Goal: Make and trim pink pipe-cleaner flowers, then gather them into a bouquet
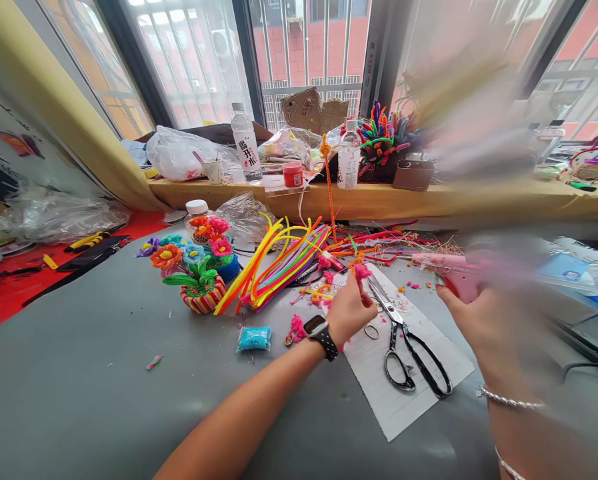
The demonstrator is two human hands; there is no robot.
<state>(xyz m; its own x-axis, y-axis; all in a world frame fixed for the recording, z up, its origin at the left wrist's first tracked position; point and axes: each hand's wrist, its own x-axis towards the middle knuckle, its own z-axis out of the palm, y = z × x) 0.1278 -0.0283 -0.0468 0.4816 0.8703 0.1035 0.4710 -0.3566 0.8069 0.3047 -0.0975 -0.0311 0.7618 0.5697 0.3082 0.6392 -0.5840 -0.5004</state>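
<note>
My left hand (349, 308), with a watch on its wrist, pinches a small pink fuzzy flower (362, 271) above a sheet of lined paper (379, 407). A pink hot glue gun (451, 265) is in my right hand (483, 320), its nozzle pointing left; the gun's rear is smeared by a blur. Between the hands, large black-handled scissors (397, 325) lie partly spread on the paper. Beside my left wrist are a pink fuzzy piece (297, 328) and a small ring (371, 332).
A bundle of pipe cleaners (283, 267) lies left of my left hand, beside a pot of fuzzy flowers (203, 293). Nearer sits a blue packet (254, 339). Bottles (245, 143), a red jar (293, 175) and bags (183, 153) line the window ledge.
</note>
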